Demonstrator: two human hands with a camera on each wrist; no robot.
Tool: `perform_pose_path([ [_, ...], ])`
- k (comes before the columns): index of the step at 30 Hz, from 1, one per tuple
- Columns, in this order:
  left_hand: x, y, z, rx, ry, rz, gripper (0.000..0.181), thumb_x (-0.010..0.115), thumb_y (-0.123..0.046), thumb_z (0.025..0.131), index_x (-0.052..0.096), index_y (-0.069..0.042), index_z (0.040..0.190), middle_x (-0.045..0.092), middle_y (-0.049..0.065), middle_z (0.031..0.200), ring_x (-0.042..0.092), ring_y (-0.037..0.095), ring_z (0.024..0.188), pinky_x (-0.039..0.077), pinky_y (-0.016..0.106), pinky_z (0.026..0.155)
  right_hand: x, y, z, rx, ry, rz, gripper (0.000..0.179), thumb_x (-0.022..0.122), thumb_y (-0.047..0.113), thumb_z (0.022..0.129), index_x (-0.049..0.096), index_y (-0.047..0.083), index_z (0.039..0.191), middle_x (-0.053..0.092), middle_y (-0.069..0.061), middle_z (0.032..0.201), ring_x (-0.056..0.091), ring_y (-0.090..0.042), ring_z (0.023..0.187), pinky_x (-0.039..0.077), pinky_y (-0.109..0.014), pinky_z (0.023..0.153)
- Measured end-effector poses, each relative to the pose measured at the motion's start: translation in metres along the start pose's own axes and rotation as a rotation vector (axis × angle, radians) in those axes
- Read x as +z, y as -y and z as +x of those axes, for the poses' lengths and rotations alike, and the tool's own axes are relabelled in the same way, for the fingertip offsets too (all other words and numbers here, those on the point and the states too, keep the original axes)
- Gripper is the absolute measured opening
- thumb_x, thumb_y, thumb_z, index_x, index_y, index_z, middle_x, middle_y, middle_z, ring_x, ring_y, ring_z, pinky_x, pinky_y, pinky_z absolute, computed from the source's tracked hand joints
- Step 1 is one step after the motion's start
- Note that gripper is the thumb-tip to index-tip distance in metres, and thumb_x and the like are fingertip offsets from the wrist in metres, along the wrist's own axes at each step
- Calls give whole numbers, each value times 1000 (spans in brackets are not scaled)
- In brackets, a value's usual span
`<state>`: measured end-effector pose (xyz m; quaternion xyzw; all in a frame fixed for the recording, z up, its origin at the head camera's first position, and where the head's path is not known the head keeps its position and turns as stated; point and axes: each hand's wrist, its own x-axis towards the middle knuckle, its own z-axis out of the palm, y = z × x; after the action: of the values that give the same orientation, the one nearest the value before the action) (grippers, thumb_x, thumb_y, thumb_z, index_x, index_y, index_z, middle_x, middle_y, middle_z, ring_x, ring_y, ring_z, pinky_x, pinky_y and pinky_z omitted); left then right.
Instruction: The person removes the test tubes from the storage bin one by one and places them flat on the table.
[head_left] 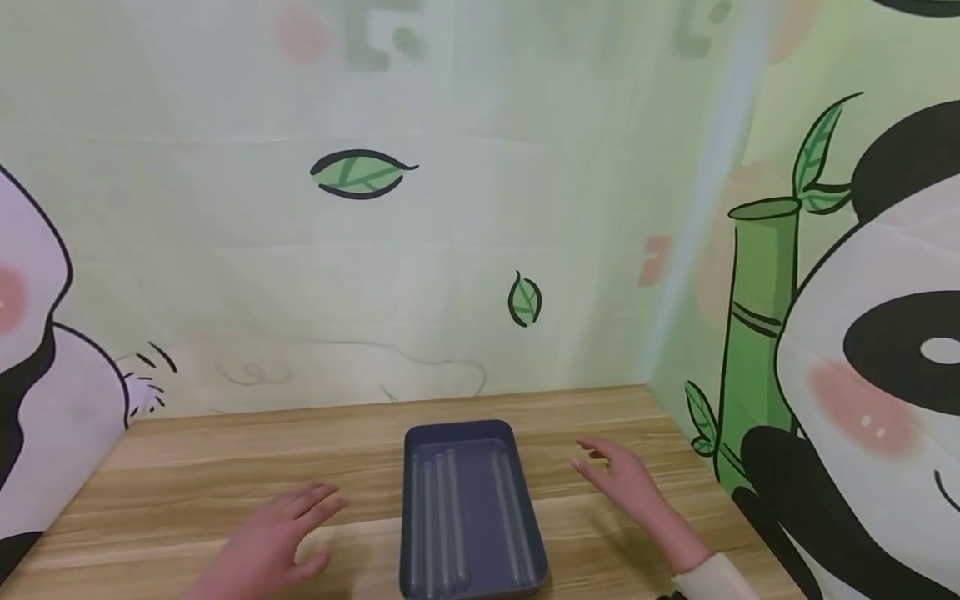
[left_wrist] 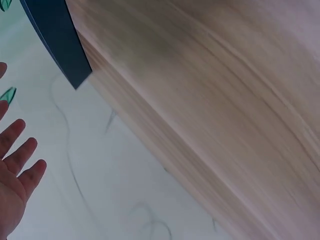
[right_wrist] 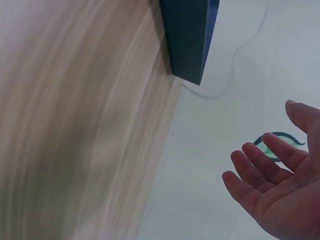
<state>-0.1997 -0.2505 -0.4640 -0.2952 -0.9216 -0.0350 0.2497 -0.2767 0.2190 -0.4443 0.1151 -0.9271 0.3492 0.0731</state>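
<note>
A dark blue rectangular tray [head_left: 480,500] lies on the wooden table, its long side pointing away from me. Clear rod-like strips [head_left: 438,517] run lengthwise along its left part, and more [head_left: 513,517] along its right; whether they are loose or moulded in I cannot tell. My left hand [head_left: 277,533] is held to the left of the tray, apart from it, fingers spread and holding nothing. On the other side, my right hand [head_left: 618,479] hovers with relaxed fingers, also apart from the tray. Both wrist views show the tray's side wall [left_wrist: 62,45] and bare fingers.
The wood-grain table [head_left: 337,442] reaches back to a pale green printed backdrop [head_left: 465,217] with leaf drawings. To the right, a side panel shows a panda [head_left: 862,500] and a bamboo stalk [head_left: 761,333]. Another printed figure [head_left: 75,400] is at the left edge.
</note>
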Motion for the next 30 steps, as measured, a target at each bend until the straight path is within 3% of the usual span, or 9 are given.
perform_pose_path([
  [3, 1, -4, 2, 61, -15, -6, 61, 86, -38, 79, 66, -18, 133, 71, 5, 130, 70, 26, 112, 61, 44, 85, 1, 5, 3, 3, 14, 38, 44, 66, 21, 99, 62, -5, 134, 65, -26, 137, 65, -40, 121, 53, -54, 104],
  [7, 5, -9, 3, 174, -90, -5, 56, 80, -45, 86, 65, -18, 134, 71, 5, 129, 70, 25, 110, 62, 43, 82, 3, 12, 8, -6, 29, 57, 43, 66, 20, 100, 62, -4, 134, 65, -25, 136, 65, -39, 120, 55, -52, 102],
  [14, 19, -17, 3, 307, -217, 20, 49, 49, -54, 102, 67, -17, 128, 73, 4, 124, 70, 21, 108, 57, 36, 84, 8, 22, 12, -33, 52, 92, 40, 67, 16, 99, 63, -6, 132, 66, -27, 134, 66, -41, 118, 57, -51, 99],
  [16, 21, -20, 2, 327, -221, 31, 47, 51, -54, 102, 68, -17, 126, 73, 4, 123, 69, 20, 107, 56, 35, 84, 10, 25, 13, -40, 67, 93, 40, 67, 16, 99, 63, -7, 131, 66, -26, 133, 65, -41, 119, 57, -52, 99],
  [21, 28, -28, 0, 353, -163, -5, 45, 69, -50, 95, 69, -17, 126, 72, 4, 124, 68, 19, 107, 59, 32, 82, 15, 31, 16, -49, 96, 93, 40, 67, 17, 99, 63, -6, 131, 68, -25, 132, 66, -41, 118, 57, -51, 98],
  [27, 40, -33, 4, 486, -236, -70, 44, 56, -49, 102, 68, -12, 123, 76, 4, 118, 71, 20, 106, 55, 22, 89, 22, 37, 22, -72, 140, 110, 41, 67, 18, 99, 64, -5, 132, 68, -25, 131, 68, -40, 115, 60, -48, 93],
  [30, 44, -35, 6, 561, -253, -70, 51, 53, -50, 103, 63, -11, 134, 76, 6, 118, 69, 18, 109, 52, 17, 95, 26, 39, 25, -79, 166, 123, 41, 67, 20, 99, 64, -5, 132, 68, -25, 132, 69, -40, 114, 61, -45, 90],
])
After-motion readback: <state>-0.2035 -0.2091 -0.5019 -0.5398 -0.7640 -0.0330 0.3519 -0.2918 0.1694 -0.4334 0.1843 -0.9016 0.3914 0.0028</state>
